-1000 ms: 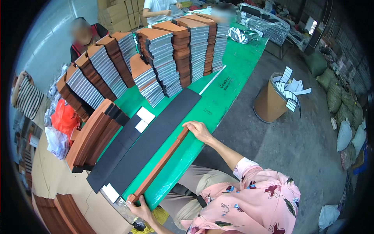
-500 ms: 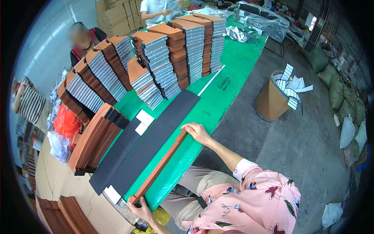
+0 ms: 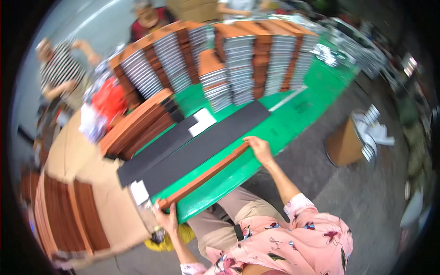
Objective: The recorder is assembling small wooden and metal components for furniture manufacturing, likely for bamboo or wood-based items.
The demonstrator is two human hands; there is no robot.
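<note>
Between the two hands, I logged a long brown strip point(image 3: 205, 176) lying slantwise just above or upon the green tabletop point(image 3: 220, 189); contact with the surface could not be told. The left hand point(image 3: 167, 220) pinched the strip's near end, thumb on one side and fingers on the other. The right hand point(image 3: 259, 149) gripped the far end between thumb and bent fingers. Just beyond the strip, as seen from both hands, I recorded a black panel point(image 3: 208, 149) lying flat, roughly parallel to it, with a second black panel point(image 3: 149, 159) beyond that. A white card point(image 3: 139, 192) lay near the left hand, up and to its left. Farther ahead of the left hand stood a bundle of curved brown pieces point(image 3: 136, 124); well ahead of the right hand rose tall stacks of silver-edged pieces point(image 3: 241, 64). To the right of the right hand, well apart, I noted a brown bin point(image 3: 341, 145) with white scraps point(image 3: 372, 130) sticking out. A person in a striped shirt point(image 3: 61, 68) stood far beyond the left hand, details blurred.
</note>
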